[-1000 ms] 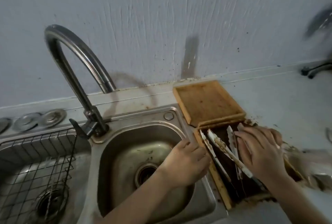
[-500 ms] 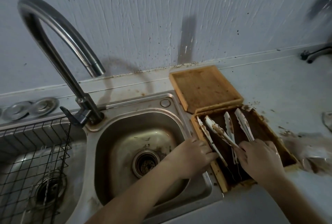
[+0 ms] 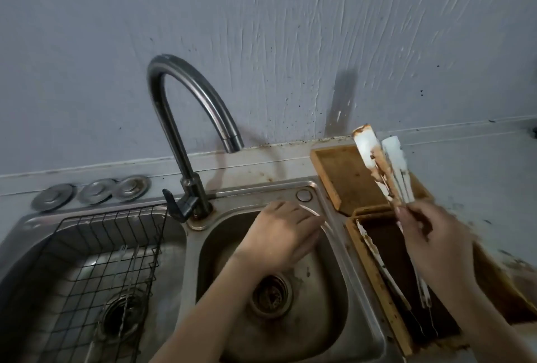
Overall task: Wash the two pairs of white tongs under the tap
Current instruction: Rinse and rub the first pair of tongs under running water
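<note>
1. While the right hand [image 3: 436,249] is squeezing shut around one pair of white tongs [image 3: 383,167], the two dirty white tips are pointing up over the wooden box [image 3: 374,284].
2. One more pair of white tongs [image 3: 377,261] is lying inside that box, along its left wall, with brown muck on it.
3. The left hand [image 3: 282,234] is holding nothing; its fingers are lying flat and spread over the right sink bowl [image 3: 316,313], near the rim.
4. One curved tap [image 3: 186,118] is standing behind the two bowls, and no water is running from it.
5. One wire rack [image 3: 96,275] is sitting in the left sink bowl [image 3: 23,249].
6. Three round metal lids [image 3: 93,191] are lying in a row behind it.
7. One wooden lid [image 3: 345,176] is resting just behind the box.
</note>
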{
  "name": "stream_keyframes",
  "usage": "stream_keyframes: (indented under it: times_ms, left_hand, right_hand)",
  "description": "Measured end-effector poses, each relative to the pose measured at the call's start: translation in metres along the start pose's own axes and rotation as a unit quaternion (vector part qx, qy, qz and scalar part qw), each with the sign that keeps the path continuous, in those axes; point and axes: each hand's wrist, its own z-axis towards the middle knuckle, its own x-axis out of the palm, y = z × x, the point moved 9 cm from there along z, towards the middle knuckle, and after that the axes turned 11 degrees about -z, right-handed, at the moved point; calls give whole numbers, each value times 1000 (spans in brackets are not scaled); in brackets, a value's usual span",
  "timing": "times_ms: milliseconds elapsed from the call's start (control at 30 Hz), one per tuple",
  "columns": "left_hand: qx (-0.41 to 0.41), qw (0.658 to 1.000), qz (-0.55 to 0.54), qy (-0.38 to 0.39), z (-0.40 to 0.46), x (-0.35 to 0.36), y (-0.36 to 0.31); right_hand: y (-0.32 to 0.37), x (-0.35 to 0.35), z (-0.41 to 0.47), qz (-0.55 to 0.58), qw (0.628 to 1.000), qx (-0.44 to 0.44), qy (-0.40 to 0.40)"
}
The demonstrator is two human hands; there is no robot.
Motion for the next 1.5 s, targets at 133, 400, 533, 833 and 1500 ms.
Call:
stream_keyframes:
  times_ms: [133, 400, 533, 833, 1500]
  left_hand:
    - [-122, 990, 31, -59, -40, -37, 45]
    - [-404, 884, 12, -234, -131, -100, 133]
    - [-526, 824, -71, -196, -138, -102, 173]
    - [-531, 808, -98, -236, -140, -84, 200]
    - [-490, 816, -83, -295, -155, -71, 201]
  right_hand:
    - [33, 53, -4, 221, 957, 145, 122]
    - [112, 140, -10, 491, 786, 313, 208]
    - [145, 157, 11, 515, 777, 293, 211]
    - [159, 183, 14, 539, 748, 316, 224]
    - [140, 201, -6, 544, 735, 324, 243]
